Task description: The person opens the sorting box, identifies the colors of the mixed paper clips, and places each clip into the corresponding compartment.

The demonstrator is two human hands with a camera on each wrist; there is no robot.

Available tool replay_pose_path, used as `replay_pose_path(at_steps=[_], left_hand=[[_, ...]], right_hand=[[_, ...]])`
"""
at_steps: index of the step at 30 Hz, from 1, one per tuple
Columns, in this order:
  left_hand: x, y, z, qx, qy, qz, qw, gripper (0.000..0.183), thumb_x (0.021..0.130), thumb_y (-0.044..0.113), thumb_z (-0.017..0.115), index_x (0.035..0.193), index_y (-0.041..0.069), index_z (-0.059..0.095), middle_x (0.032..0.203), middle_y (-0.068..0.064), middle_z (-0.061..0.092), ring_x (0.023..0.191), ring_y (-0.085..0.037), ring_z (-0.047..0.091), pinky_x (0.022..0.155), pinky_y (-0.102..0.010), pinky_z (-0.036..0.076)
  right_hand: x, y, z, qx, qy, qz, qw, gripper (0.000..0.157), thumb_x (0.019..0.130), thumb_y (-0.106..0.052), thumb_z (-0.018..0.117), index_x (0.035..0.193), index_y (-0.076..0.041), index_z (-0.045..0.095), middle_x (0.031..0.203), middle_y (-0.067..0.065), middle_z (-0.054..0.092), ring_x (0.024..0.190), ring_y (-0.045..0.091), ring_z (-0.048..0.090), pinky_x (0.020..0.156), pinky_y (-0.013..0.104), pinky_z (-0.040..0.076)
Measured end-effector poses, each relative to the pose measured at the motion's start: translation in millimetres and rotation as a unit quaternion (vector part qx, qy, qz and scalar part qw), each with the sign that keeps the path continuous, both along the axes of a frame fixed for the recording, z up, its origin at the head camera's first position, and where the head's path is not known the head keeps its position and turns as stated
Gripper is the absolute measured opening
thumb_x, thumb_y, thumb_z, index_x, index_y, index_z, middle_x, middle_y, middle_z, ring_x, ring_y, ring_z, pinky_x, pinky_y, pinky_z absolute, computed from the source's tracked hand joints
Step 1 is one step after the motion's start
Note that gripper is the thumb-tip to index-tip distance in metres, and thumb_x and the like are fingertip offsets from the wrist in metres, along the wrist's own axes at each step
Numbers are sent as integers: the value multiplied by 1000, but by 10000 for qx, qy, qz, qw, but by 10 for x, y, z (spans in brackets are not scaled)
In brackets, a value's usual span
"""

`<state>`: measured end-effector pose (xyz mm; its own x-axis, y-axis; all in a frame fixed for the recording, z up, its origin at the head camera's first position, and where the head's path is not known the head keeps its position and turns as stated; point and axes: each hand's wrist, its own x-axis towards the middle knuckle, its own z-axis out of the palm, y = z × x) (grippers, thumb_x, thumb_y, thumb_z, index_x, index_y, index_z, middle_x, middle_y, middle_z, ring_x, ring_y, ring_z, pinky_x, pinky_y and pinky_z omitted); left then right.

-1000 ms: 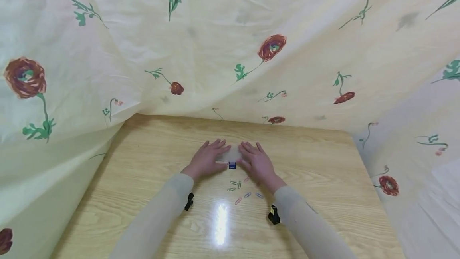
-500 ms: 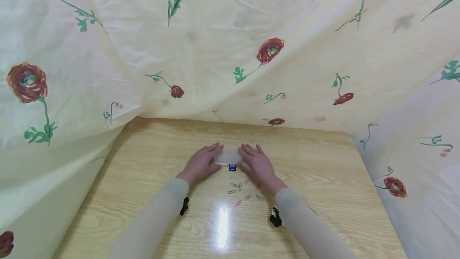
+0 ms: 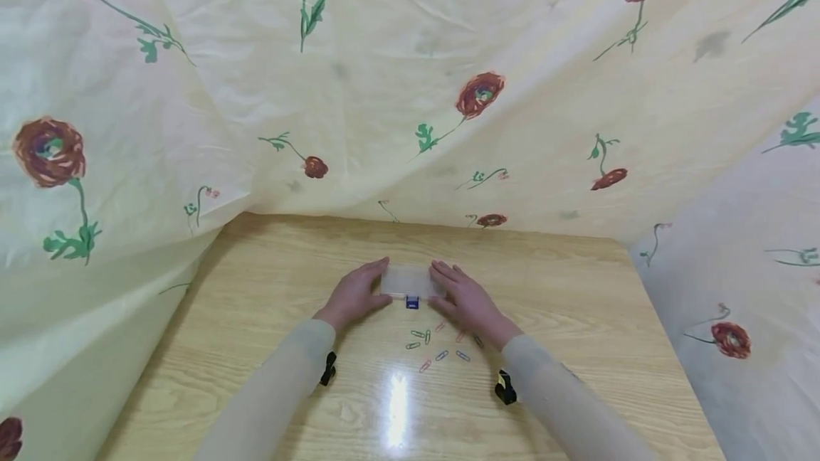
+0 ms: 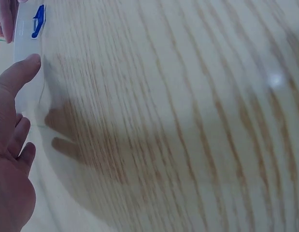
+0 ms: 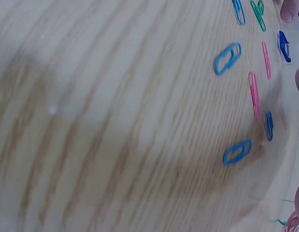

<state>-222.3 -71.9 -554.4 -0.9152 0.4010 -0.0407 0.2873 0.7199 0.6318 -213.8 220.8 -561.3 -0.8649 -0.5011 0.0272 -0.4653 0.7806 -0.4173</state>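
A low, clear plastic box with a dark blue latch on its front side lies on the wooden table between both hands. My left hand holds its left end, thumb at the front edge and fingers toward the back. In the left wrist view that thumb touches the box near its front edge. At the other end my right hand grips the box, with fingers over the back right part and thumb by the front. Whether the latch is fastened, I cannot tell.
Several paper clips, among them a green paper clip, a pink paper clip and a blue paper clip, lie scattered in front of the box. A flowered curtain surrounds the table at the back and sides.
My left hand has slid left off the top of the box to its left end, baring more of the lid. My right hand has shifted slightly right to the right end.
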Motion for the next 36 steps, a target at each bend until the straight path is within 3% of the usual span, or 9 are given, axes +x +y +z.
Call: replay_pose_path(at_steps=[8, 15, 19, 26, 32, 36], left_hand=[[-1, -5, -43, -11, -15, 209, 9998, 85, 91, 32, 88, 163, 12, 45, 161, -13, 53, 147, -37, 51, 126, -51, 37], [13, 15, -40, 49, -53, 330, 9994, 84, 90, 30, 89, 161, 12, 48, 159, -11, 55, 146, -36, 53, 125, -50, 39], [14, 28, -50, 58, -107, 424, 9990, 85, 90, 30, 89, 162, 13, 46, 160, -11, 54, 147, -35, 52, 125, -49, 38], [36, 33, -62, 183, -253, 584, 9978, 88, 90, 28, 89, 164, 13, 43, 160, -13, 53, 147, -37, 51, 125, -50, 38], [66, 33, -42, 345, -373, 658, 9965, 88, 90, 27, 89, 164, 13, 43, 160, -14, 53, 148, -38, 50, 126, -52, 37], [81, 30, -50, 363, -332, 686, 9964, 85, 91, 27, 88, 162, 10, 45, 158, -15, 55, 147, -38, 52, 125, -51, 39]], right_hand=[[18, 36, 31, -172, -221, -92, 9996, 72, 104, -42, 71, 164, -12, 43, 173, 10, 35, 158, 42, 32, 128, 56, 29], [8, 41, 35, -384, -499, -119, 9979, 70, 105, -41, 69, 163, -13, 43, 173, 8, 34, 158, 40, 32, 129, 55, 27], [-7, 47, 74, -659, -718, -138, 9951, 67, 106, -38, 69, 162, -11, 45, 172, 10, 35, 158, 39, 33, 129, 54, 26], [-2, 31, 102, -1206, -650, -267, 9902, 64, 106, -31, 70, 158, -2, 49, 164, 20, 45, 151, 40, 44, 125, 56, 34], [12, 2, 103, -1674, -1003, -882, 9768, 59, 109, -38, 63, 158, -8, 52, 162, 14, 51, 150, 38, 47, 124, 57, 37], [-12, -17, 104, -2101, -1212, -1269, 9618, 54, 111, -40, 59, 155, -8, 56, 158, 13, 56, 145, 38, 54, 120, 55, 44]])
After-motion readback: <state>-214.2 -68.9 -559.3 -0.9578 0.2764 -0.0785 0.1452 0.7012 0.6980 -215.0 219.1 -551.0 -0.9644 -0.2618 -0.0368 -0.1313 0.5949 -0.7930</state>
